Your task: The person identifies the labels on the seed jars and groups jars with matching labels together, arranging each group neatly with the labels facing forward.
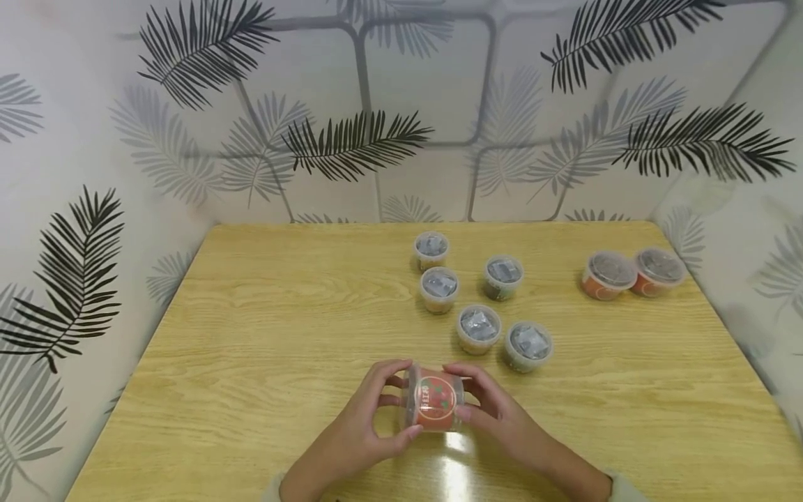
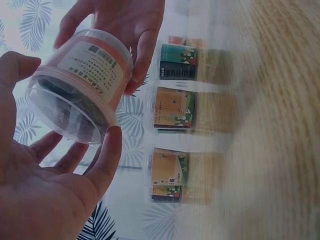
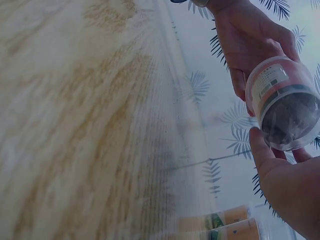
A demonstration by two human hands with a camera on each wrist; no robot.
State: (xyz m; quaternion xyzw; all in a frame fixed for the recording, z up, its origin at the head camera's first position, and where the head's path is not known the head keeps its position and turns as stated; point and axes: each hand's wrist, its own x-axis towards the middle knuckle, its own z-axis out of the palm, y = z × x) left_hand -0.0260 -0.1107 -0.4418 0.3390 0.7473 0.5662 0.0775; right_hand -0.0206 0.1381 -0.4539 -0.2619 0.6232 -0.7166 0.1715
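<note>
A clear plastic tub (image 1: 434,399) with a red label lies tipped on its side between both hands, close over the front of the table. My left hand (image 1: 370,418) holds its lidded end, fingers and thumb spread round the rim. The right hand (image 1: 502,418) grips the opposite end by the base. In the left wrist view, the tub (image 2: 92,75) shows a pale printed panel on its label, with dark contents behind the clear lid. Seen from the right wrist, the tub (image 3: 280,100) has fingers of both hands around it.
Several smaller clear tubs with silvery packets under their lids stand beyond the hands, the nearest being one tub (image 1: 528,346) at the right. Two red-labelled tubs, a left one (image 1: 608,275) and a right one (image 1: 659,272), sit side by side toward the table's (image 1: 282,314) right edge. Leaf-patterned cloth (image 1: 420,77) rises behind.
</note>
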